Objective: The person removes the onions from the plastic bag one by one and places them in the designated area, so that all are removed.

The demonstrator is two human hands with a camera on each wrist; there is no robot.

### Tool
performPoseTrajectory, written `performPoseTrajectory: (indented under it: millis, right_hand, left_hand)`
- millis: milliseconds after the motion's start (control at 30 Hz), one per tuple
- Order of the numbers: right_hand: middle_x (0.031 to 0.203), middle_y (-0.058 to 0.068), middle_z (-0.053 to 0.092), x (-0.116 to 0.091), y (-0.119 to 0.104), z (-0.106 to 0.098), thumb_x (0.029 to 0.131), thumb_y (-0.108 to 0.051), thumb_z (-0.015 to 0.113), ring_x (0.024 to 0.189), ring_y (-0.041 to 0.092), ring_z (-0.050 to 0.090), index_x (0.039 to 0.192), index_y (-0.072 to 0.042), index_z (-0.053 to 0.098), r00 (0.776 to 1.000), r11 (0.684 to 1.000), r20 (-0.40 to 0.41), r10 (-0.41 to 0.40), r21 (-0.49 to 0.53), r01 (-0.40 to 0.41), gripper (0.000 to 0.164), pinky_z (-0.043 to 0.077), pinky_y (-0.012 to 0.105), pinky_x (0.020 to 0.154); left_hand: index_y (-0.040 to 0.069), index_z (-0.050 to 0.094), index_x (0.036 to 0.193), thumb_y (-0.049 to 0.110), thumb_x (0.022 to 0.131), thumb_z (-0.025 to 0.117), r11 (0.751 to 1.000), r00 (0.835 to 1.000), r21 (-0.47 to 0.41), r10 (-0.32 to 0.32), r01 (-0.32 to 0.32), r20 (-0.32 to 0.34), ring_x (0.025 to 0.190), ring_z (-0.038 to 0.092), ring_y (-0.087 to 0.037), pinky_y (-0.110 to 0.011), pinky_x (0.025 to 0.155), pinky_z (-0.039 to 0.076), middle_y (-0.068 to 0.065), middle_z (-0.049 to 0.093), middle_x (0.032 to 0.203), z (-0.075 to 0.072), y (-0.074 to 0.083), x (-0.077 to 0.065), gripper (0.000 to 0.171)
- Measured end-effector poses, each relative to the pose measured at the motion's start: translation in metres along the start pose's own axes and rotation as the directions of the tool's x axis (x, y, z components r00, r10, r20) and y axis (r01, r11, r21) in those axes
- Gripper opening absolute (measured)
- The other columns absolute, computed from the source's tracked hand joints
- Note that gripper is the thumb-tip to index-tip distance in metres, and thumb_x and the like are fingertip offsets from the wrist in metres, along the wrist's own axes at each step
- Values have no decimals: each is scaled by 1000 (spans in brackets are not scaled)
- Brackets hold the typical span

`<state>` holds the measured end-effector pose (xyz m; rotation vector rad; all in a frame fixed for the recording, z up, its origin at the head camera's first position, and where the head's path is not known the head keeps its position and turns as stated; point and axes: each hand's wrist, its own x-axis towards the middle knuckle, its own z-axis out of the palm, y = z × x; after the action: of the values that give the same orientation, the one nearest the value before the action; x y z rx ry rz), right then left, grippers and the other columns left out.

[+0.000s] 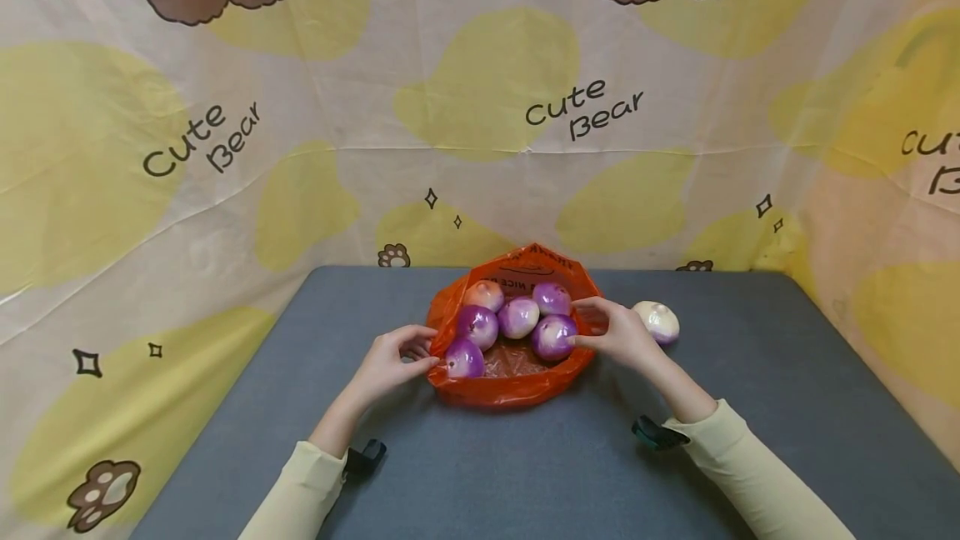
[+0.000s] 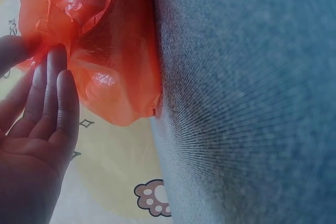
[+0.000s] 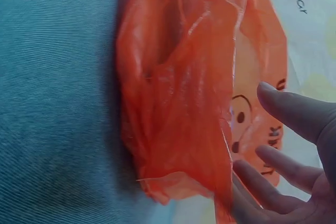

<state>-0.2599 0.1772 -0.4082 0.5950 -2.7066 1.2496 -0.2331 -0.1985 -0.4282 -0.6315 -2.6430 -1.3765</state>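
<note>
An orange-red plastic bag (image 1: pixel 498 392) lies with its mouth spread wide on the grey table, several purple-and-white onions (image 1: pixel 519 318) inside it. My left hand (image 1: pixel 392 358) pinches the left rim of the bag between thumb and fingers; in the left wrist view the plastic (image 2: pixel 113 87) gathers at those fingertips. On the opposite side, my right hand (image 1: pixel 617 332) reaches over the right rim, its thumb close to an onion (image 1: pixel 553 337). The right wrist view shows that hand's thumb and fingers (image 3: pixel 281 169) spread apart beside the bag's edge.
A whiter onion (image 1: pixel 658 322) sits outside the bag, just beyond the right hand. The grey tabletop (image 1: pixel 510 473) ends at a back edge close behind the bag. A printed cloth (image 1: pixel 480 90) with bear drawings hangs behind and at the sides.
</note>
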Motion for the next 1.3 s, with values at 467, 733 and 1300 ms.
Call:
performPoseTrajectory:
  millis: [467,733,1300]
  right_hand:
    - [116,19,65,1,9,14,74,-28,81,106,35,63,125,-3,56,999,999,40,30,-34,-28,63,50,48,90]
    - [117,18,64,4,11,20,71,-35,82,105,34,62,126,-1,55,999,995,42,23,-99,-19,69,49,49,91]
    - [126,21,58,13,9,29,72,-36,80,112,38,56,130,-1,52,996,985,84,36,-168,-21,73,44,54,97]
  left_hand:
    - [9,65,112,14,80,75,1000,1000,12,-12,12,-2,80,63,-13,-26,75,54,-3,67,91,0,1,0,34]
    - [7,65,112,14,79,76,1000,1000,4,18,-18,-7,79,63,-13,-28,74,55,-5,67,90,-1,1,-1,35]
    - [9,65,112,16,80,75,1000,1000,19,-11,11,-1,80,63,-14,-30,77,55,-2,67,92,-2,0,-2,35]
